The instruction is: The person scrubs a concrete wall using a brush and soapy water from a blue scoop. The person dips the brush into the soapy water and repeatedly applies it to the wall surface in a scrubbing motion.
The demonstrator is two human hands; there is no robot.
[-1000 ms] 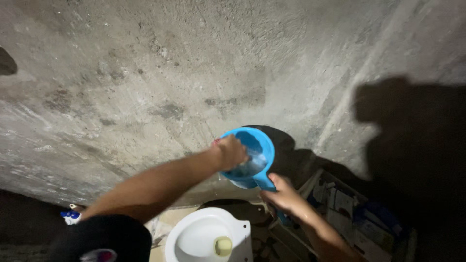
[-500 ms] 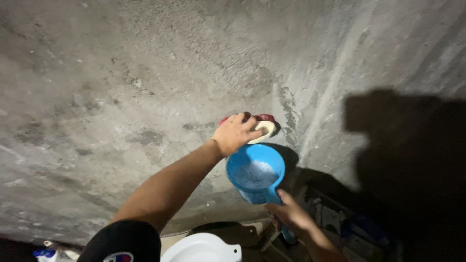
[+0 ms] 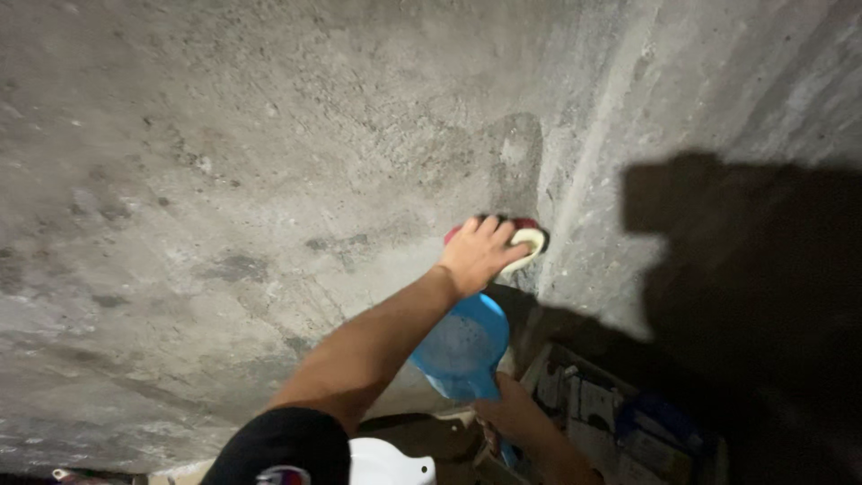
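On wall [image 3: 269, 180]: left hand [image 3: 476, 256] presses brush [image 3: 525, 241].

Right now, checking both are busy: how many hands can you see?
2. The left hand presses a brush against the wall; the right hand holds the blue scoop below.

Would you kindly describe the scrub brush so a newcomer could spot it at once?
Start at the grey concrete wall and follow its corner seam downward. There the left hand presses a scrub brush flat against the wall, above the blue dipper. Its cream body and red edge set it apart.
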